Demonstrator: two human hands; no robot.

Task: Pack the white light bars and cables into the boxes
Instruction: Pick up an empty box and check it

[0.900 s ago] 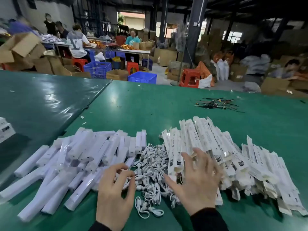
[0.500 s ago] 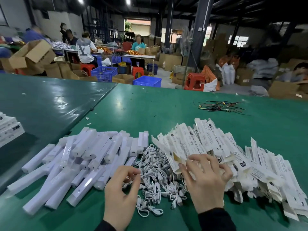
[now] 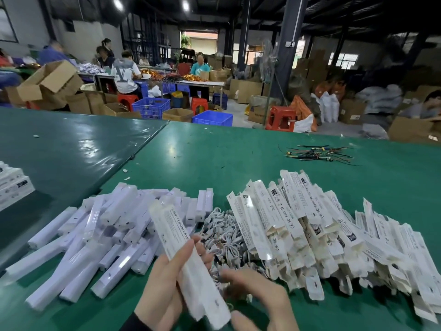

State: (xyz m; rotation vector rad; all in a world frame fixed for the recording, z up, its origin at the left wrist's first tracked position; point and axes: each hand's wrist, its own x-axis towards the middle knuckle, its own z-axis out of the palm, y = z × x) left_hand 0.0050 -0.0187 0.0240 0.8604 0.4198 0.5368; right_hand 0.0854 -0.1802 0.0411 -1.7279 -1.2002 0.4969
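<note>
Lifted since the earlier frame off the pile of boxes (image 3: 310, 235), one box (image 3: 188, 261) is now being clasped in the left hand's (image 3: 167, 290) grip above the green desk (image 3: 238, 158), while the right hand (image 3: 260, 302), fingers loosely curled, is being held empty beside it over the cables (image 3: 226, 235), light bars (image 3: 107, 230) lying left.

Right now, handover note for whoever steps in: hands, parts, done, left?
Left hand: grips one flat box, lifted over the table.
Right hand: at the box's near end; blurred, grip unclear.
Light bars: loose pile, left. Cables: heap in the middle. Empty boxes: pile, right.
Done: one box picked up; nothing visibly inside it.
Left: open it, load bar and cable, repeat for the piles.
</note>
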